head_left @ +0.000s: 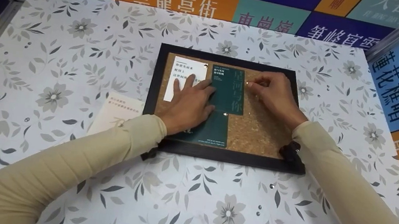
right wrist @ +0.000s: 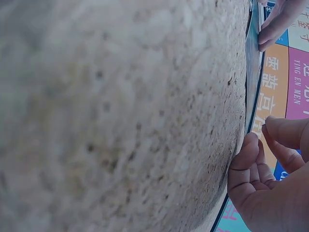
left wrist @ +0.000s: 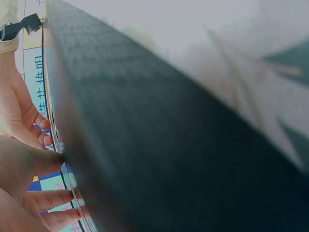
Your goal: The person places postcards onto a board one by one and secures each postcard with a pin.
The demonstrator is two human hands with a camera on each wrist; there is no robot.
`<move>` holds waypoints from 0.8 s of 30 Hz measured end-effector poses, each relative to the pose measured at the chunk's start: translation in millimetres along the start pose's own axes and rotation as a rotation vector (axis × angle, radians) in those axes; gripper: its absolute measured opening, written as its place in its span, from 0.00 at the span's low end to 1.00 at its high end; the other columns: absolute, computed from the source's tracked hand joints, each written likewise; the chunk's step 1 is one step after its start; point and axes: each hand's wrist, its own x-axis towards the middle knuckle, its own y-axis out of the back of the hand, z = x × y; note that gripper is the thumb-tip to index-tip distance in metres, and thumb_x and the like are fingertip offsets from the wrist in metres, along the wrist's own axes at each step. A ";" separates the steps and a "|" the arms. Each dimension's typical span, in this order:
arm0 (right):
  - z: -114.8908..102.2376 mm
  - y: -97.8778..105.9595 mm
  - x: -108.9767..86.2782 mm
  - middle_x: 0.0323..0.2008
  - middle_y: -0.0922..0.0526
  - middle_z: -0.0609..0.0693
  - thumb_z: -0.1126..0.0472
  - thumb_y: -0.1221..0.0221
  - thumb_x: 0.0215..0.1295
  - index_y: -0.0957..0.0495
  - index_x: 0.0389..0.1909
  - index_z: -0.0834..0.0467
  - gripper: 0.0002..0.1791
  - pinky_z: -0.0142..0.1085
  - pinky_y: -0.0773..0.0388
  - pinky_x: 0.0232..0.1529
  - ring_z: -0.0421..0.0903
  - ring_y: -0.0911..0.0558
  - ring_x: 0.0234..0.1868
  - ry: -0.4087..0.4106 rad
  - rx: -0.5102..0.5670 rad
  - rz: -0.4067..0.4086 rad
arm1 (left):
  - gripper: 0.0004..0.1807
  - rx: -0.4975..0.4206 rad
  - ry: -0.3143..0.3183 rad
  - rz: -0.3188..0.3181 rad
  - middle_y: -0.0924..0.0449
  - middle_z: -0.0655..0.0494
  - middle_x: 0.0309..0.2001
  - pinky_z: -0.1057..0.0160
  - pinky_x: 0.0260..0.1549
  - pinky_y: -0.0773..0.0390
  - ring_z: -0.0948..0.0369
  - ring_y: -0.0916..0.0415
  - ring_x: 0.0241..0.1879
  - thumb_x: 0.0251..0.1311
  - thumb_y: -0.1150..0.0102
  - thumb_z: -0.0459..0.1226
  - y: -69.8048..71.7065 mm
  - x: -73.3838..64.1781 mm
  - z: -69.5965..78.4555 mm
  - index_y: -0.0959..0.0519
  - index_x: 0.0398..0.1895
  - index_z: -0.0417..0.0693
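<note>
My left hand (head_left: 190, 101) lies spread over the cards on a black-framed cork board (head_left: 258, 135). Its fingers press on a white card (head_left: 174, 89) and the left edge of a dark green card (head_left: 226, 96). Below, partly under that hand, is a second green card (head_left: 212, 129). At the upper right edge of the first green card, my right hand (head_left: 273, 91) pinches a small shiny thumbtack (head_left: 247, 83) between thumb and forefinger, close over the cork. The right wrist view shows that hand's fingers (right wrist: 244, 157) bent beside the cork surface.
One thumbtack (head_left: 205, 65) sits at the white card's top corner, another (head_left: 225, 114) at the lower green card's top edge. A loose thumbtack (head_left: 271, 186) lies on the floral tabletop (head_left: 180, 202) in front. A pale card (head_left: 116, 110) lies left of the board.
</note>
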 end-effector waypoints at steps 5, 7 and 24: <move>-0.2 -0.3 2.7 0.45 0.12 0.53 0.61 0.35 0.80 0.09 0.49 0.58 0.08 0.33 0.26 0.36 0.46 0.20 0.41 -0.012 0.014 -0.013 | 0.30 -0.001 0.004 -0.005 0.37 0.48 0.85 0.19 0.76 0.54 0.38 0.49 0.85 0.82 0.40 0.46 -0.3 0.2 -0.1 0.27 0.81 0.45; -0.9 -0.8 4.1 0.45 0.12 0.53 0.61 0.35 0.80 0.09 0.49 0.59 0.08 0.34 0.26 0.36 0.46 0.21 0.42 -0.015 0.023 -0.012 | 0.30 -0.004 0.005 -0.008 0.37 0.49 0.86 0.19 0.76 0.55 0.38 0.50 0.85 0.82 0.40 0.46 -0.1 0.2 0.0 0.27 0.81 0.45; -2.2 -4.3 16.8 0.50 0.13 0.52 0.62 0.39 0.83 0.10 0.52 0.58 0.10 0.39 0.26 0.49 0.47 0.21 0.49 -0.060 0.029 -0.024 | 0.30 0.017 0.007 0.000 0.37 0.49 0.85 0.21 0.77 0.53 0.39 0.49 0.84 0.82 0.39 0.46 -0.9 0.5 -0.6 0.26 0.81 0.46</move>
